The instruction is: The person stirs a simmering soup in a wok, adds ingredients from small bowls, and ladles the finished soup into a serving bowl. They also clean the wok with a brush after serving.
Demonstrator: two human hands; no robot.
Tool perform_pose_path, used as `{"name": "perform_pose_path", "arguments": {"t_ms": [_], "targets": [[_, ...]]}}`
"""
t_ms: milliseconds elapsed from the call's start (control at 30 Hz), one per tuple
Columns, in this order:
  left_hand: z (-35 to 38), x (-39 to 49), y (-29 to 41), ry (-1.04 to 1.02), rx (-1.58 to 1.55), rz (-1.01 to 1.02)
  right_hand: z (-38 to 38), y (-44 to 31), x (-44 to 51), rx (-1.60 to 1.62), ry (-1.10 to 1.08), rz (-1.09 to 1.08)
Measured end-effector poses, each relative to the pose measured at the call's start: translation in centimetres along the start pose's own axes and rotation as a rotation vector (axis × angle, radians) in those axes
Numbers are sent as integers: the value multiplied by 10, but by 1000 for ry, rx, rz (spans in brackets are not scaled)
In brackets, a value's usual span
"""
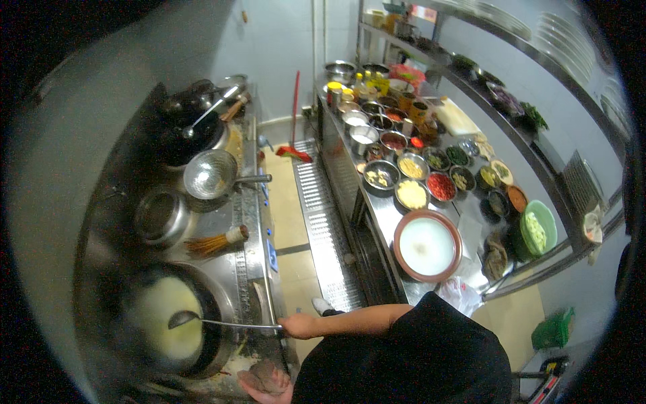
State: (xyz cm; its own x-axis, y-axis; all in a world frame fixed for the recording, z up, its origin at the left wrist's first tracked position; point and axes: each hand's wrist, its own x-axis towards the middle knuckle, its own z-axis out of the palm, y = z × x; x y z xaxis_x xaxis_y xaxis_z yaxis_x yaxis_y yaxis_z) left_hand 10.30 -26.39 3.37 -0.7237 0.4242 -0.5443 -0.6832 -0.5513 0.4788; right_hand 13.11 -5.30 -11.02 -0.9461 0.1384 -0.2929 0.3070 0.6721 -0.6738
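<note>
My right hand [299, 325] grips the end of a long-handled metal ladle [237, 324]. The ladle's bowl rests at the surface of pale, steaming liquid [169, 313] inside a large dark wok [214, 328] on the stove. Near the bottom edge of the view, my left hand [252, 386] is closed around a greyish-brown cloth [267, 376], beside the wok's near rim. A bamboo wok brush [217, 242] lies on the steel stove top just beyond the wok.
Farther along the stove are a metal pot [160, 216], a handled strainer [211, 174] and another wok [202, 141] with a ladle. Behind me, a steel counter [388, 212] carries many ingredient bowls and a brown-rimmed basin [428, 246] of whitish liquid. A red-handled broom [295, 111] stands by a floor grate [323, 237].
</note>
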Motion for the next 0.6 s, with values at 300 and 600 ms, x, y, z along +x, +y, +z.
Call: {"name": "perform_pose_path", "arguments": {"t_ms": [300, 600], "targets": [[18, -45, 24, 204, -105, -5, -8, 3, 2, -83, -39, 52], [-59, -9, -14, -355, -103, -219, -4, 20, 15, -227, -136, 40]]}}
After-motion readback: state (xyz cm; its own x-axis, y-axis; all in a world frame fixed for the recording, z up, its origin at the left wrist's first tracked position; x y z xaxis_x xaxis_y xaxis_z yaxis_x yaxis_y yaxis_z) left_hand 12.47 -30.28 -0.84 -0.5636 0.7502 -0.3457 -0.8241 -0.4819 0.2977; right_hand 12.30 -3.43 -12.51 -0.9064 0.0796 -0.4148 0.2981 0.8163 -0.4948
